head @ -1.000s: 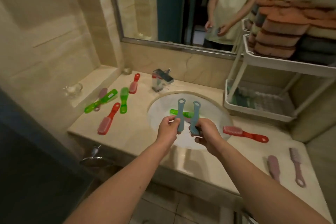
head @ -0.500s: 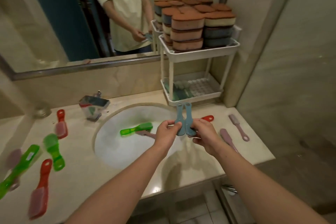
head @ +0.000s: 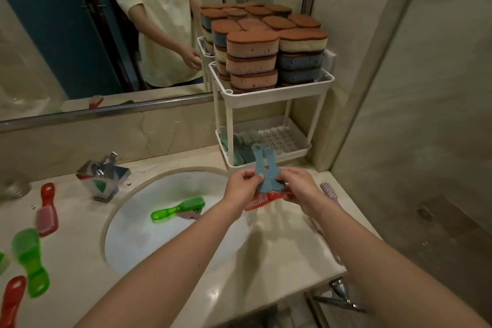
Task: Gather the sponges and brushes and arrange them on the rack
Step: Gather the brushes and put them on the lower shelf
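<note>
holding blue brushes (head: 263,173) in left hand (head: 241,184), right hand (head: 299,186).

Nothing in here is showing writing I can read. No label, brand or number is standing out on the blue brushes (head: 262,170), the stacked sponges (head: 253,45), the white rack (head: 271,89) or the tap (head: 103,176).

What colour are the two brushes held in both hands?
Both brushes are dusty blue, as seen in the head view.
</note>
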Action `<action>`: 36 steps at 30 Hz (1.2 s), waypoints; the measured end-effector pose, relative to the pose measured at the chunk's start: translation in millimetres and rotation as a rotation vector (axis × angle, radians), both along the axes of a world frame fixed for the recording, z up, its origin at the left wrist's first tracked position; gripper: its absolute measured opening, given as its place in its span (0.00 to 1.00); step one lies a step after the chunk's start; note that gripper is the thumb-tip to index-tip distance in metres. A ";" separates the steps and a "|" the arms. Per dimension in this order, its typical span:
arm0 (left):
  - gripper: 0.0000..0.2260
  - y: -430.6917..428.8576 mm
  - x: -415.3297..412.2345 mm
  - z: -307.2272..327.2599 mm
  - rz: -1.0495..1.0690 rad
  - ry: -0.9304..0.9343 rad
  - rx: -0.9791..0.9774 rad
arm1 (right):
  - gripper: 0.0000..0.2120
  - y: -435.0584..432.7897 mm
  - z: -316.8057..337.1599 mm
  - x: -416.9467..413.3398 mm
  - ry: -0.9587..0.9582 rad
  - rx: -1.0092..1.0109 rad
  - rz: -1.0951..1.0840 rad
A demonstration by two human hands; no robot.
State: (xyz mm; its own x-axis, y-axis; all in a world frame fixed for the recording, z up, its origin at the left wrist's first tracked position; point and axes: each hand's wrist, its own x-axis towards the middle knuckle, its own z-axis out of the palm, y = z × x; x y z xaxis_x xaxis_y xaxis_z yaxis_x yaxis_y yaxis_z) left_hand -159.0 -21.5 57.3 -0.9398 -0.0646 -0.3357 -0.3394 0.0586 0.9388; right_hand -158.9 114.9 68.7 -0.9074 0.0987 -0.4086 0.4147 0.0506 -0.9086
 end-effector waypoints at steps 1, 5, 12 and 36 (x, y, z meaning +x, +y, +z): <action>0.07 1.6 -9.8 0.9 0.001 0.008 -0.005 | 0.10 1.2 0.7 -12.3 0.002 -0.001 0.020; 0.10 10.4 -52.4 1.0 -0.003 0.006 -0.081 | 0.12 8.7 2.1 -64.6 0.004 0.051 0.097; 0.15 30.0 -131.2 -19.3 0.057 -0.020 -0.237 | 0.10 27.2 -10.8 -154.0 -0.004 0.139 0.300; 0.19 34.0 -200.6 -71.9 -0.042 -0.145 -0.948 | 0.12 28.0 -91.4 -250.7 0.075 0.545 0.533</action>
